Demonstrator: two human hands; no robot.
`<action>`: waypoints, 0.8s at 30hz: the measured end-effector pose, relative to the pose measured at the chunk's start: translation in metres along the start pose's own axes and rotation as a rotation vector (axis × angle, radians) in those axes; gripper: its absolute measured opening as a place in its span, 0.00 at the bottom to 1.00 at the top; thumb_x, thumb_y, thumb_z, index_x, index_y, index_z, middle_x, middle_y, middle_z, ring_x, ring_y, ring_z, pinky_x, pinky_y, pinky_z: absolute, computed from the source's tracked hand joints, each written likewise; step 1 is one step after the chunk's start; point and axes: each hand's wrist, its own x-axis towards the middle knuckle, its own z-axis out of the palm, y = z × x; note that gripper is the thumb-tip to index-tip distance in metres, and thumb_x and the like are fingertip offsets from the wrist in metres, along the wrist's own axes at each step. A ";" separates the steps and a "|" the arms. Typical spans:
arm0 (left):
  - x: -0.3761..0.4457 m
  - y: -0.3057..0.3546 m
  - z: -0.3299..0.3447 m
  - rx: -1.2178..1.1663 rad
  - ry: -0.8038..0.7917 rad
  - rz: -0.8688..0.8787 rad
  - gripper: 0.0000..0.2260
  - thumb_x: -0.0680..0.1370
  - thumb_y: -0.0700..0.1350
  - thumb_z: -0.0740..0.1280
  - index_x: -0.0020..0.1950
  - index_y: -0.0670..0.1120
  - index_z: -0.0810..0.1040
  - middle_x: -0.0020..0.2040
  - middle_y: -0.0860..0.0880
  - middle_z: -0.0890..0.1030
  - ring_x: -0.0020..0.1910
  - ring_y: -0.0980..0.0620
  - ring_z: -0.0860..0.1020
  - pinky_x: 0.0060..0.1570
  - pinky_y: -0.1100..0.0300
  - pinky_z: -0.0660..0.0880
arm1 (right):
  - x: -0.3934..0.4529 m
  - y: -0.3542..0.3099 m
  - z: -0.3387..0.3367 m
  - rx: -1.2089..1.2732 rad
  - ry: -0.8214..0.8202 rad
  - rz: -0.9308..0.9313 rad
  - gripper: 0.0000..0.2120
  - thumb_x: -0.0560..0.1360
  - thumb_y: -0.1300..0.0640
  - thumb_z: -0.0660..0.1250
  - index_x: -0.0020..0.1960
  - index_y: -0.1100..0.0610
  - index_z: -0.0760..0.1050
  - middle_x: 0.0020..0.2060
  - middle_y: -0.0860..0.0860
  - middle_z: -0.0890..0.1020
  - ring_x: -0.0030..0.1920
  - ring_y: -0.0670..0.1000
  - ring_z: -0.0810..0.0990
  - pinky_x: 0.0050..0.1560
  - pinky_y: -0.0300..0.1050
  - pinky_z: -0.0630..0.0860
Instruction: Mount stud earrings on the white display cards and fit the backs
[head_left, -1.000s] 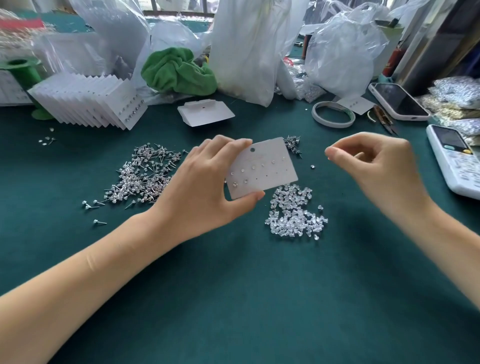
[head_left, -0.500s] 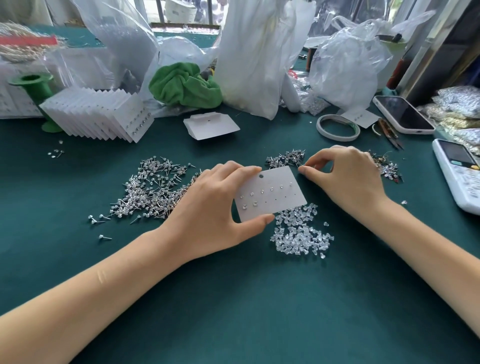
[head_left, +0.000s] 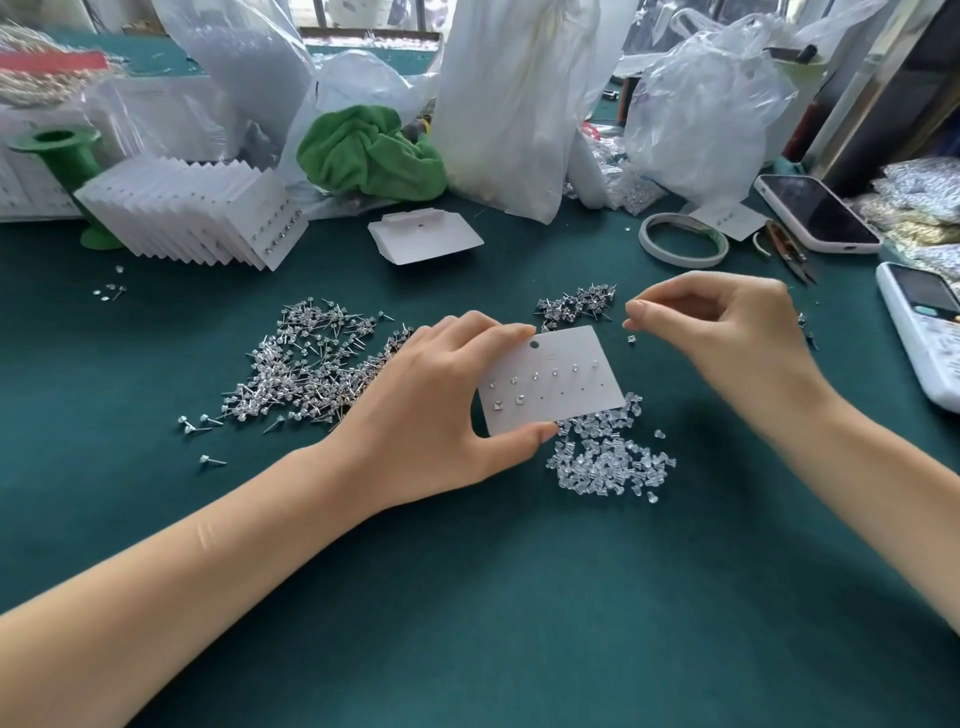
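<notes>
Centrally, a flat white rectangular display card (head_left: 550, 382) (several small clear studs already mounted) is pinched at its left edge by the left hand (head_left: 431, 410). Just right, the raised right hand (head_left: 727, 332) holds thumb and forefinger together; what they hold is too small to tell. Glittering metal stud earrings (head_left: 306, 369) and clear plastic backs (head_left: 608, 457) lie heaped on the dark green felt table (head_left: 519, 597).

Whatever the right hand (head_left: 727, 332) pinches is too small to tell; the left hand (head_left: 441, 410) hides the card's (head_left: 566, 384) left edge.
</notes>
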 end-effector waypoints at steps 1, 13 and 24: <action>0.000 0.000 0.000 0.000 0.002 0.003 0.31 0.68 0.61 0.68 0.67 0.47 0.72 0.58 0.52 0.76 0.56 0.54 0.73 0.59 0.65 0.63 | -0.006 -0.005 -0.002 0.080 -0.047 0.016 0.04 0.71 0.60 0.74 0.39 0.53 0.82 0.34 0.48 0.86 0.38 0.43 0.83 0.45 0.34 0.78; -0.001 0.003 0.001 0.037 0.009 0.052 0.30 0.70 0.60 0.67 0.67 0.44 0.71 0.56 0.50 0.75 0.52 0.55 0.71 0.55 0.59 0.66 | -0.042 -0.026 0.018 0.109 -0.326 -0.017 0.06 0.67 0.56 0.76 0.38 0.45 0.84 0.59 0.40 0.78 0.64 0.41 0.73 0.69 0.49 0.67; -0.001 0.004 0.000 0.018 0.009 0.074 0.30 0.71 0.62 0.62 0.66 0.44 0.71 0.55 0.50 0.76 0.50 0.55 0.70 0.53 0.60 0.66 | -0.046 -0.026 0.022 0.216 -0.312 0.024 0.04 0.65 0.56 0.76 0.38 0.48 0.85 0.64 0.44 0.75 0.67 0.40 0.70 0.69 0.54 0.68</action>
